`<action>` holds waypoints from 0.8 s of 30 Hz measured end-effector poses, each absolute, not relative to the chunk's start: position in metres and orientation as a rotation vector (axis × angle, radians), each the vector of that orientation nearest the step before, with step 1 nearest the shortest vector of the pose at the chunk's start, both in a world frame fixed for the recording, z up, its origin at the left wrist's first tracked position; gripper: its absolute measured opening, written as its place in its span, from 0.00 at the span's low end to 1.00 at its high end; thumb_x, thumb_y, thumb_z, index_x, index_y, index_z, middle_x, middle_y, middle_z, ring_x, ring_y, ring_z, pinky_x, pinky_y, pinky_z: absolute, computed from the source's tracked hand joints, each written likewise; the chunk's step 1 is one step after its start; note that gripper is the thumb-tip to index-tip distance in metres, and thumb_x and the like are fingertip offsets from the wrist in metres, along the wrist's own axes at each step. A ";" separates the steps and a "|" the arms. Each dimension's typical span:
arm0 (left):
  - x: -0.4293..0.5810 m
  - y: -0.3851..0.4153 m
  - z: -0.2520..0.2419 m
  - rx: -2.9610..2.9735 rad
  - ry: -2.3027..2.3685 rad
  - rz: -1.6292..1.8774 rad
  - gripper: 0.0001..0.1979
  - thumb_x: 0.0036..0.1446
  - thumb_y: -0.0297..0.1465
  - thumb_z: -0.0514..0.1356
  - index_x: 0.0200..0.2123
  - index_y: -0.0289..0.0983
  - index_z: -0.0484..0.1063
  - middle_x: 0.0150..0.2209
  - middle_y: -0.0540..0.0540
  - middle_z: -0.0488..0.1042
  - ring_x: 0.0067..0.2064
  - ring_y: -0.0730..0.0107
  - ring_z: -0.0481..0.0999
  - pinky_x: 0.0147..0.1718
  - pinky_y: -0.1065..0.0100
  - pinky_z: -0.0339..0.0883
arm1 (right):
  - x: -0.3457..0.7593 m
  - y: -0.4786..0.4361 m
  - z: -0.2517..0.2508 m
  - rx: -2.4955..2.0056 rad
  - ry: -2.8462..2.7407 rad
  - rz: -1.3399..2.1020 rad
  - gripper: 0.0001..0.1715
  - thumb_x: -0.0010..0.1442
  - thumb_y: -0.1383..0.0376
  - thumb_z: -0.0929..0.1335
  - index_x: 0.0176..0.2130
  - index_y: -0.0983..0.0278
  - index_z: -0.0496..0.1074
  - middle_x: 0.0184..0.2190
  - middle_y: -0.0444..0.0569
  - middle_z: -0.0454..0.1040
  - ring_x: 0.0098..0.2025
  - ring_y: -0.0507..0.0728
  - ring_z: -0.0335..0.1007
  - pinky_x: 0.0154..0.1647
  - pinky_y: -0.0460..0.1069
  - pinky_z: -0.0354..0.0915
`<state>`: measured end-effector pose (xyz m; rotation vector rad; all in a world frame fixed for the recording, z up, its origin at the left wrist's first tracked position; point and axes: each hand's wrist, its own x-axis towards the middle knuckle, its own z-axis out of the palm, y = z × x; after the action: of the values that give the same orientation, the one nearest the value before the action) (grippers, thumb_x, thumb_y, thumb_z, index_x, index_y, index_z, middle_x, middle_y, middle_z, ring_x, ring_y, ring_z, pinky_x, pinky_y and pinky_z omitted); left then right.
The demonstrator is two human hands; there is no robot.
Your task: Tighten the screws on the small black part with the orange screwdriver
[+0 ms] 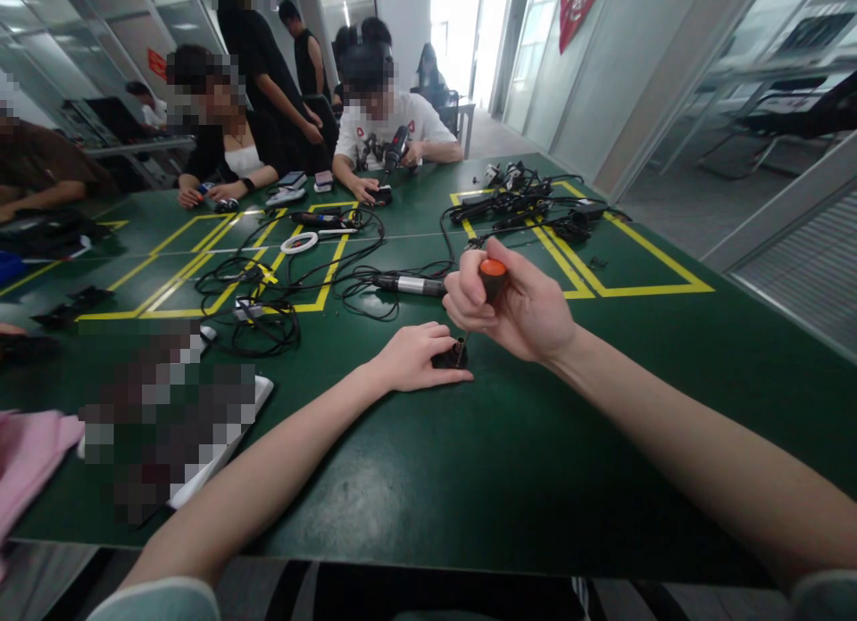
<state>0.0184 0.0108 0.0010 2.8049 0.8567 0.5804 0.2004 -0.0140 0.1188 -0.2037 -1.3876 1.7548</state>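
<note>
My right hand (512, 304) is closed around a screwdriver with an orange-topped black handle (494, 273), held upright with its thin shaft pointing down. The tip meets a small black part (450, 357) lying on the green table (469, 478). My left hand (416, 357) rests on the table with its fingers curled over that black part, holding it in place. Most of the part is hidden under the fingers.
A silver-and-black tool (410, 285), a white ring (298, 242) and tangled black cables (268, 309) lie beyond my hands among yellow tape lines. More cables and devices (528, 206) sit at the far right. Several people sit across the table. A white-edged object (220, 460) lies left.
</note>
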 end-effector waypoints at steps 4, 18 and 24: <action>0.019 0.010 0.002 2.812 0.852 0.594 0.25 0.68 0.56 0.63 0.36 0.38 0.78 0.38 0.43 0.80 0.43 0.59 0.81 0.41 0.64 0.73 | 0.201 -0.015 0.117 -0.180 -1.411 1.782 0.33 0.73 0.42 0.66 0.26 0.62 0.64 0.16 0.35 0.49 0.18 0.47 0.40 0.21 0.45 0.45; 0.021 0.009 0.004 2.867 0.839 0.524 0.26 0.71 0.55 0.60 0.34 0.37 0.74 0.33 0.44 0.78 0.36 0.61 0.80 0.37 0.65 0.71 | 0.200 -0.013 0.116 -0.173 -1.423 1.720 0.29 0.68 0.44 0.72 0.29 0.62 0.66 0.19 0.37 0.60 0.20 0.48 0.50 0.22 0.46 0.49; 0.020 0.006 0.005 2.829 0.853 0.566 0.23 0.70 0.51 0.62 0.52 0.37 0.77 0.47 0.40 0.83 0.48 0.55 0.84 0.45 0.62 0.76 | 0.197 -0.020 0.116 -0.170 -1.461 1.792 0.34 0.71 0.40 0.66 0.27 0.61 0.64 0.17 0.35 0.51 0.19 0.48 0.43 0.22 0.46 0.45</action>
<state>0.0201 0.0064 0.0052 2.8285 0.8532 0.5663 0.1965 -0.0200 0.1164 -0.1701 -1.4615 1.7919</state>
